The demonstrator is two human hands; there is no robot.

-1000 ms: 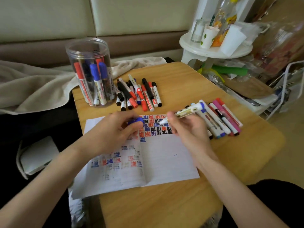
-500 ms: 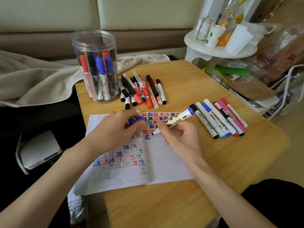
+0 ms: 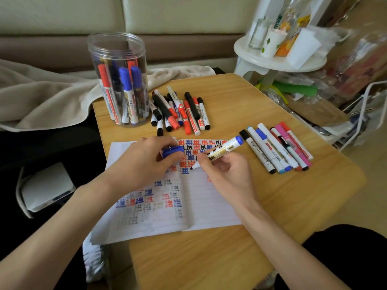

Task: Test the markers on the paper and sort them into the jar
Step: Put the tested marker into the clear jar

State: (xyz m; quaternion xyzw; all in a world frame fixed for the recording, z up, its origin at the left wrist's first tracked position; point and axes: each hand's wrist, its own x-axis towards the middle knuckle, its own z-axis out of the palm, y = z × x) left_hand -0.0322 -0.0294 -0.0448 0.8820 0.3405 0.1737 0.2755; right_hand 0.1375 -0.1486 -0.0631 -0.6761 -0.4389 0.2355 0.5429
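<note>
One white marker [image 3: 222, 150], blue end, dark tip

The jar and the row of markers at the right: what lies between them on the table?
In the head view, a loose pile of red, black and blue markers lies between the jar and the row, close beside the jar.

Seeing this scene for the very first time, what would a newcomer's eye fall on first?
At the centre, the right hand holds a white marker with a blue end, tip down at white lined paper bearing red, blue and black test marks, while the left hand pinches a blue cap. Behind them, at the far left of the wooden table, stands a clear plastic jar packed with upright markers.
</note>
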